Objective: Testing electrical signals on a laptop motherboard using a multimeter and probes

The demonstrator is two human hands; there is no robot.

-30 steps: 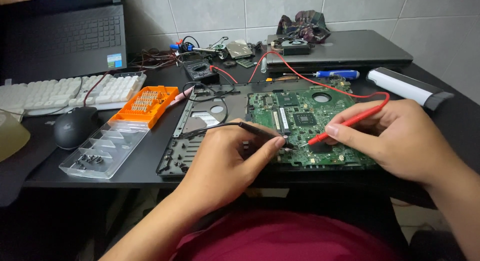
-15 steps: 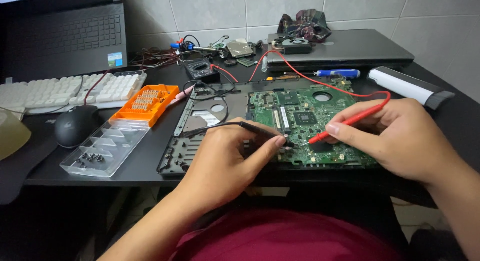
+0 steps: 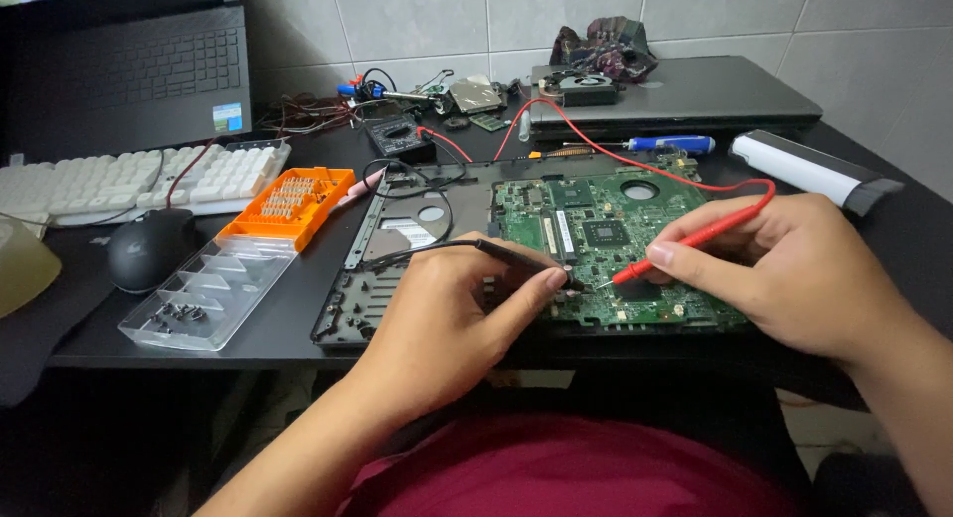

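A green circuit board (image 3: 606, 219) lies in an opened black laptop chassis (image 3: 397, 239) on the dark desk. My left hand (image 3: 452, 319) pinches a black test probe (image 3: 516, 256), its tip touching the board near the front edge. My right hand (image 3: 794, 269) grips a red test probe (image 3: 695, 241), whose tip meets the board just right of the black one. The red lead (image 3: 615, 160) and black lead (image 3: 417, 180) run back to a small meter (image 3: 392, 135) behind the chassis.
An orange bit case (image 3: 293, 201) with its clear lid (image 3: 208, 294) lies left of the chassis, next to a black mouse (image 3: 149, 249) and white keyboard (image 3: 129, 180). A closed grey laptop (image 3: 685, 90), blue-handled screwdriver (image 3: 665, 144) and white cylinder (image 3: 809, 168) sit behind.
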